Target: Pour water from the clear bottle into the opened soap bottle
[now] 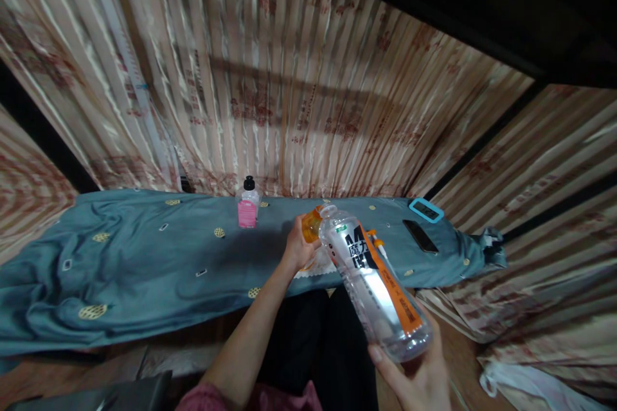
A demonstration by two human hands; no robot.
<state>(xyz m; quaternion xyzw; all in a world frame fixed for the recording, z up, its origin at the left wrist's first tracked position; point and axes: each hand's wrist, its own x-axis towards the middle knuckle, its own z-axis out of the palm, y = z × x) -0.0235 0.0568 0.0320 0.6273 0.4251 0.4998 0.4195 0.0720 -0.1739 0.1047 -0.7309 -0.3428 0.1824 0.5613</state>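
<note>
Bottle (pixel 373 282): clear plastic, apparently empty, label white, black and orange. Uncapped. Tilted, open mouth pointing far and left, base near and right. Held above the near edge of the cloth.

Cap (pixel 312 223): orange, just left of the bottle mouth, close beside it; whether they touch cannot be told.

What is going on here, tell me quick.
A person sits at a low surface draped in a teal patterned cloth. The right hand holds a clear plastic bottle with an orange and white label by its base, tilted with the open neck toward the left hand. The left hand has its grip on a small orange container at the bottle's mouth. A small pink-labelled bottle with a black cap and a dark phone lie on the cloth.
</note>
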